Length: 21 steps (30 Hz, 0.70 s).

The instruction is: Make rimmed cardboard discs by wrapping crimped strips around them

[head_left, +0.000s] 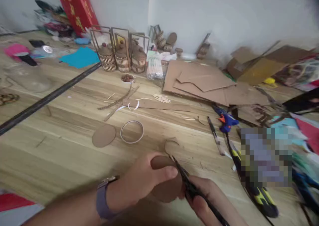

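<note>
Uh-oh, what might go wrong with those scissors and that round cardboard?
The black pointed scissors are close to the left grip, so a slip might nick it. The round brown cardboard disc might get a wobbly edge if it twists. The blue-and-orange glue gun might burn someone if hot; I can't tell.

Left hand (142, 177) gripping cardboard disc (170, 190), right hand (208, 194) holding dark scissors (189, 187); ring (132, 142) beyond

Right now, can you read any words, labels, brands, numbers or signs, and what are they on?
None can be read for sure.
Red panel: gold characters, too blurred to read.
Clear packet: any print is too small.
Pixelated patch: whatever is there is hidden.
Brown disc and scissors: no writing shows.
</note>
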Each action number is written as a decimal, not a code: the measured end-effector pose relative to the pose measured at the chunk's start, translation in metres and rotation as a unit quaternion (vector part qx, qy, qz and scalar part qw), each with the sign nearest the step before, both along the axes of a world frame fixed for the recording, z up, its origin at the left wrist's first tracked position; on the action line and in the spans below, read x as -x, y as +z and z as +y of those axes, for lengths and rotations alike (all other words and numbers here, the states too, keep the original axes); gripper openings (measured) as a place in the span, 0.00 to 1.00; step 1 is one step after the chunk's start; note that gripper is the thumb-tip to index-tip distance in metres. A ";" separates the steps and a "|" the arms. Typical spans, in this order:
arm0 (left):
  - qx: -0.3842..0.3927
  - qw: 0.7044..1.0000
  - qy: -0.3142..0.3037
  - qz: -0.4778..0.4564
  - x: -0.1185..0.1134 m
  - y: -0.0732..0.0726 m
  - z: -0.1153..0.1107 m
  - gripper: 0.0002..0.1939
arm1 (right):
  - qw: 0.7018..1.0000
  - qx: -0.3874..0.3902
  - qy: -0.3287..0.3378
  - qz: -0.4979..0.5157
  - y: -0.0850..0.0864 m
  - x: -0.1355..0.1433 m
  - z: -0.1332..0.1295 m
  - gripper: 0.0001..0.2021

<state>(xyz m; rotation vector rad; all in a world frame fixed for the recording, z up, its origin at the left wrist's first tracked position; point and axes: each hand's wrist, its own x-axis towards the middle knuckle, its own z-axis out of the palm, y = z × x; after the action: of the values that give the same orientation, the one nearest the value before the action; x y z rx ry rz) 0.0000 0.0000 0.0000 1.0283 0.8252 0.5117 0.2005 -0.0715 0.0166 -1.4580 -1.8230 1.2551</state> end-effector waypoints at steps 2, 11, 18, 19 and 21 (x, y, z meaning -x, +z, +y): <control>0.001 1.000 0.012 0.015 -0.001 0.001 0.000 0.18 | 1.000 0.019 -0.002 0.008 -0.010 0.001 0.004 0.39; -0.025 0.997 0.034 0.066 -0.002 -0.002 -0.003 0.21 | 0.991 0.129 0.018 0.045 -0.018 0.001 0.017 0.42; -0.050 0.996 0.027 0.075 -0.002 0.000 -0.002 0.20 | 0.995 0.102 -0.003 0.021 -0.010 0.006 0.014 0.41; -0.051 0.996 0.026 0.072 -0.002 0.000 -0.001 0.19 | 0.995 0.093 -0.001 0.024 -0.012 0.006 0.014 0.41; -0.050 0.996 0.027 0.068 -0.003 0.000 -0.001 0.18 | 0.997 0.071 0.003 0.030 -0.017 0.005 0.012 0.41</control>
<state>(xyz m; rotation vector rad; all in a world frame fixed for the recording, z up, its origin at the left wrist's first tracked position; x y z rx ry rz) 0.0026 -0.0010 -0.0002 1.1436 0.9577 0.5385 0.1952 -0.0597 -0.0007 -1.4726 -1.7315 1.4421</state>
